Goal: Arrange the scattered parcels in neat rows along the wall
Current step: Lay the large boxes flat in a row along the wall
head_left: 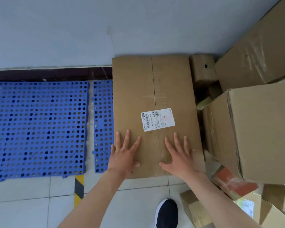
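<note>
A large flat cardboard parcel (155, 89) with a white shipping label (157, 119) lies with its far end against the wall (72, 30), partly covering a blue perforated mat (103, 125). My left hand (124, 153) lies flat on the parcel's near left part, fingers spread. My right hand (179, 156) lies flat on the near right part, fingers spread as well. Neither hand grips anything.
A wider blue perforated mat (38, 129) lies to the left along the wall. Several cardboard boxes (257, 129) are piled at the right, a small one (202, 69) near the wall. More parcels (234, 185) lie at lower right. My dark shoe (166, 213) stands on the tiled floor.
</note>
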